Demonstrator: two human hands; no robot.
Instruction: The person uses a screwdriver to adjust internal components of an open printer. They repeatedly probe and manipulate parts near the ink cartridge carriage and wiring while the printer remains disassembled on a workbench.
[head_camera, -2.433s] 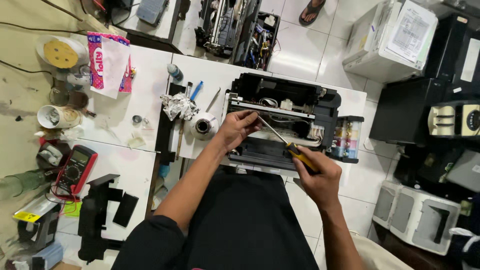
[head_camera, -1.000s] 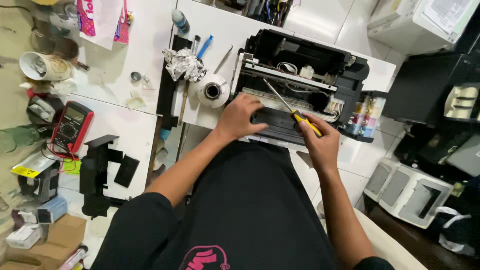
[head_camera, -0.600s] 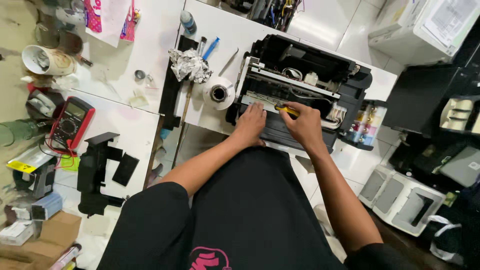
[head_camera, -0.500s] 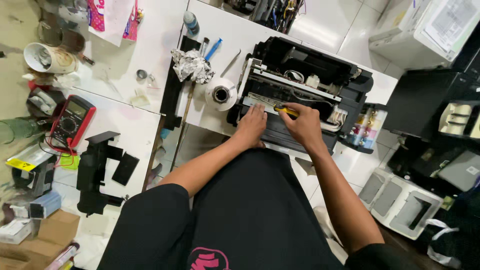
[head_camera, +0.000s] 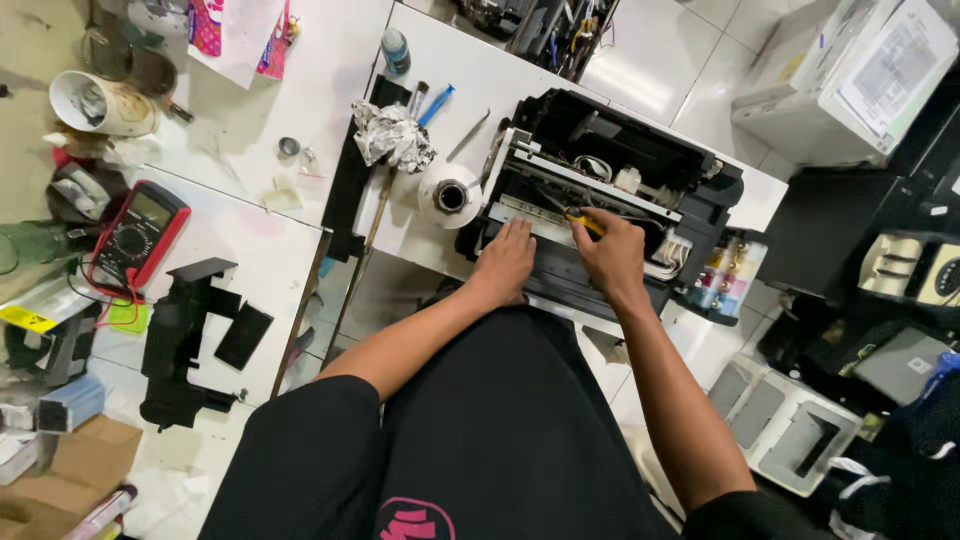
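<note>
An opened black printer (head_camera: 640, 160) with its cover off sits on the white table (head_camera: 330, 90) in front of me. My left hand (head_camera: 505, 262) rests flat on the printer's front edge, fingers closed against it. My right hand (head_camera: 610, 255) grips a screwdriver with a yellow handle (head_camera: 583, 220), its shaft pointing up-left into the printer's inner frame. A row of ink tanks (head_camera: 722, 280) hangs on the printer's right side.
A white tape roll (head_camera: 450, 195), crumpled foil (head_camera: 392, 135), a blue pen (head_camera: 436, 105) and a red multimeter (head_camera: 140, 235) lie to the left. Black plastic parts (head_camera: 190, 340) rest at the lower left. Other printers (head_camera: 870, 70) stand on the floor at right.
My right hand has brought the screwdriver down and in, from held out over the printer to close against its inner frame. My left hand slid slightly right along the front edge.
</note>
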